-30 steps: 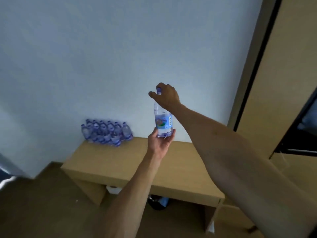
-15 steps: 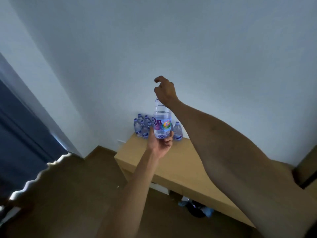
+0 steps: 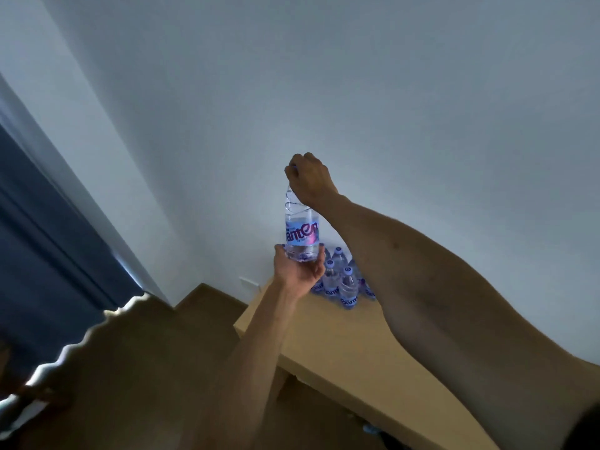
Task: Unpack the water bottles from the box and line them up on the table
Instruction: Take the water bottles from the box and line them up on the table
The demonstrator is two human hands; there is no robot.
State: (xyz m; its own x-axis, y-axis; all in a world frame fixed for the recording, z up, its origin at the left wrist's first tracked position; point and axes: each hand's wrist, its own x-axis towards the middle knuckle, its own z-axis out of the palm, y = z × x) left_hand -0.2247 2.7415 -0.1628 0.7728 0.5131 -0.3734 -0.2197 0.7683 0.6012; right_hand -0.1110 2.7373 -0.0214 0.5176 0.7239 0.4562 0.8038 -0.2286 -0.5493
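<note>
I hold a clear water bottle (image 3: pixel 300 227) with a blue and pink label upright in the air, in front of the wall. My left hand (image 3: pixel 297 271) cups its base from below, fingers curled round it. My right hand (image 3: pixel 308 178) grips the cap end from above and hides the cap. Behind and below the bottle, several matching bottles (image 3: pixel 345 282) stand grouped at the far left end of a light wooden table (image 3: pixel 350 349), against the wall. The box is out of view.
A white wall fills the background. A dark blue curtain (image 3: pixel 42 241) hangs at the left above brown floor (image 3: pixel 136 368). Dark objects lie under the table near the bottom edge (image 3: pixel 380 431).
My view has swung left and closer to the table's left end. The held bottle now sits just above the grouped bottles, and my right hand has closed over its cap.
</note>
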